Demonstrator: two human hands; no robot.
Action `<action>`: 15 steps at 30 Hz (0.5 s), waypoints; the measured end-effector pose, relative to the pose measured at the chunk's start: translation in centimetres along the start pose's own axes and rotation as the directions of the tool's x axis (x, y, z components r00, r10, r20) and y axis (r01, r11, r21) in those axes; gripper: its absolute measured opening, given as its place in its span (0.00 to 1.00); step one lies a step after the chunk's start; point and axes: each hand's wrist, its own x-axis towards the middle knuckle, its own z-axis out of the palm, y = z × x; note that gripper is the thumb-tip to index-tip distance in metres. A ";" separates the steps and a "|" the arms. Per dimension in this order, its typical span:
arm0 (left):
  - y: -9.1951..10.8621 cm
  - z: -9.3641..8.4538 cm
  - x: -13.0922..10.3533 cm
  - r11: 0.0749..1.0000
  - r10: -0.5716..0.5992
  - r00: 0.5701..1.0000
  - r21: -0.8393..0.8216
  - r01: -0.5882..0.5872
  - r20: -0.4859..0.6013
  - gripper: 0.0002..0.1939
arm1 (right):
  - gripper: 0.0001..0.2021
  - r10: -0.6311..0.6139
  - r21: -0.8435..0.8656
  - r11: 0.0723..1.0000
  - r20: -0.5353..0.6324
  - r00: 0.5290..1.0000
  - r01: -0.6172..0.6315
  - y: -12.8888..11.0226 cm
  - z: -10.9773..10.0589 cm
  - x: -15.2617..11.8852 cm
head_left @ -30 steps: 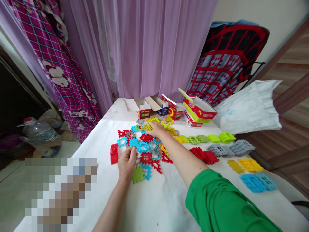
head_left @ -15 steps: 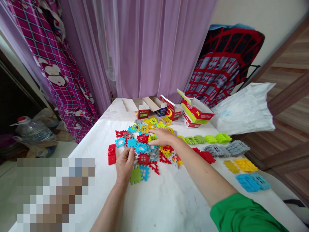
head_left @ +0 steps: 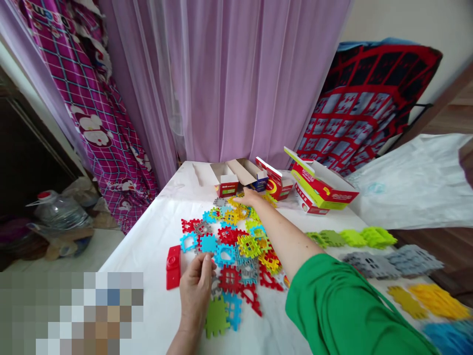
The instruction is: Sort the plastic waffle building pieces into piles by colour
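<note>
A heap of toothed plastic building pieces in red, blue, yellow, green and grey lies before me, among them a red window piece (head_left: 229, 279). My left hand (head_left: 195, 283) is at the heap's near left side, thumb and fingers pressed together; what is between them, if anything, is hidden. Beside it are a blue square piece (head_left: 209, 243) and a green piece (head_left: 217, 316). Stretched over the far end, my right hand (head_left: 248, 197) has its fingers extended above the yellow pieces (head_left: 242, 212). Left of the heap lies a red plastic block (head_left: 173, 266).
Open cardboard boxes stand along the back, including a red one (head_left: 227, 188) and a red and green one (head_left: 325, 190). Sorted stacks of green (head_left: 377, 237), grey (head_left: 417, 261) and yellow pieces (head_left: 439, 300) line the right. A white bag (head_left: 410, 182) stands behind them.
My right hand has reached farther away, from the middle of the heap to its far end. My left hand stays at the near left side. The view has shifted.
</note>
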 end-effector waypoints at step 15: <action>-0.1 0.2 -0.2 0.999 0.006 1.000 0.044 -0.006 -0.014 0.28 | 0.18 -0.142 0.089 0.986 0.031 0.989 0.139 1.5 -2.1 -3.5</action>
